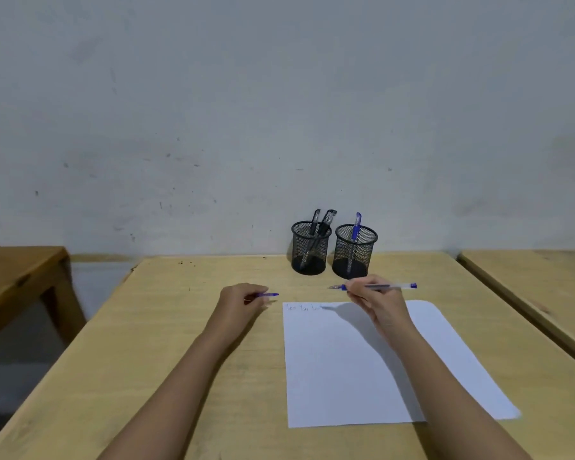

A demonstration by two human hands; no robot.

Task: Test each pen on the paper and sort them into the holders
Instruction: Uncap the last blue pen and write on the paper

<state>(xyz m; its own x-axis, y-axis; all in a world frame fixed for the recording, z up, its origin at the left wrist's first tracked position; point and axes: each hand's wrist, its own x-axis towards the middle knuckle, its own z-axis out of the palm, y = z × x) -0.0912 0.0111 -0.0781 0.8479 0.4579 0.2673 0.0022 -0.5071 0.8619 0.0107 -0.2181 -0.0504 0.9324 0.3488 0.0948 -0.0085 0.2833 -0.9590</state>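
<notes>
1. Scuffed grey-white wall [279, 94] fills the upper half of the view, and a pale wooden worktop [180, 327] butts against it.
2. Two black mesh holders stand side by side at the back of the worktop, close to the wall and nearly touching each other.
3. The left mesh holder [309, 250] contains black pens [322, 220], which lean to the right with their tops above the rim.
4. The right mesh holder [354, 252] contains one capped blue pen [356, 227], standing nearly upright.
5. A white sheet of paper [346, 376] lies flat on the right half of the worktop, in front of the holders, with a few short scribbles [304, 307] along its far left edge.
6. The right hand [375, 300] hovers over the far edge of the paper. Its fingers pinch an uncapped blue pen [389, 286], which lies level, with the tip pointing left and clear of the sheet.
7. The left hand [243, 298] rests on the worktop just left of the paper. Its fingers are curled around a blue cap [269, 294], whose end pokes out to the right.
8. A darker wooden table [14, 273] stands off to the left, and another pale table [545, 277] stands to the right.
</notes>
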